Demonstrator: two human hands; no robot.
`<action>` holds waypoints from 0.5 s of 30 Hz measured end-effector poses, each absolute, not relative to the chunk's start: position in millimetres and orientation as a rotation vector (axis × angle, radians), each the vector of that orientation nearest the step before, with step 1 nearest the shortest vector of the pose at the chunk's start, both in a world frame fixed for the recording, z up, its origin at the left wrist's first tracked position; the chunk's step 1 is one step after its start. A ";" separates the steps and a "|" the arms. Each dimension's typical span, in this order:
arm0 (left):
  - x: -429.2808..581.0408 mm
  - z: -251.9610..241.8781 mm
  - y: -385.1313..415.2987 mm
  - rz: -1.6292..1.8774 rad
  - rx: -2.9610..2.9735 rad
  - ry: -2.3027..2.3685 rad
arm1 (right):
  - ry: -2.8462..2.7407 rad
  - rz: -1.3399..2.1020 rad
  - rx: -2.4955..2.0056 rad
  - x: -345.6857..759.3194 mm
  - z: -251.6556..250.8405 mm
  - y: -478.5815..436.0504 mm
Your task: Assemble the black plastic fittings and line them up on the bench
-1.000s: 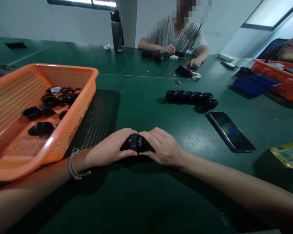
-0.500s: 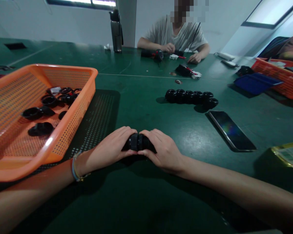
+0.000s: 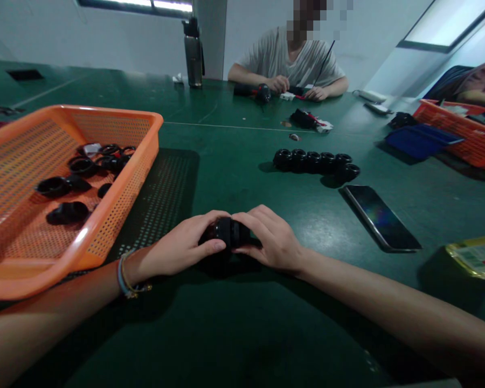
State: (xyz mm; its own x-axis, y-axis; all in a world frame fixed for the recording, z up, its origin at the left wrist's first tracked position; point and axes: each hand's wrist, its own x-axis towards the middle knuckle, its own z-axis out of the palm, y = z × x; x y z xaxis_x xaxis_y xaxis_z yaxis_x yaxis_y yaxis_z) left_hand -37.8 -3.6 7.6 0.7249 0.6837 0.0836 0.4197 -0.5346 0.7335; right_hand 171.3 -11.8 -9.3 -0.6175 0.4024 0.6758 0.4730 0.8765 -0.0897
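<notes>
One black cylindrical part (image 3: 225, 233) is grasped by the left hand (image 3: 184, 243) and right hand (image 3: 277, 242) over the near green tabletop (image 3: 230, 183). Six glossy black round-mouthed parts (image 3: 314, 163) sit farther off, right.

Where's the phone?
In the head view, the phone lies on the green table to the right of the right hand, between the row of black parts and the yellow-edged pack.

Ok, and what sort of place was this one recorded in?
Probably a workshop or small assembly room: a large green table with a person seated across it, an orange basket holding loose black parts, and more black pieces grouped on the tabletop.
</notes>
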 end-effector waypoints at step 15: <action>-33.4 6.5 -1.9 0.390 2.211 0.924 | -2.363 -0.043 -0.661 168.0 -7.0 -11.2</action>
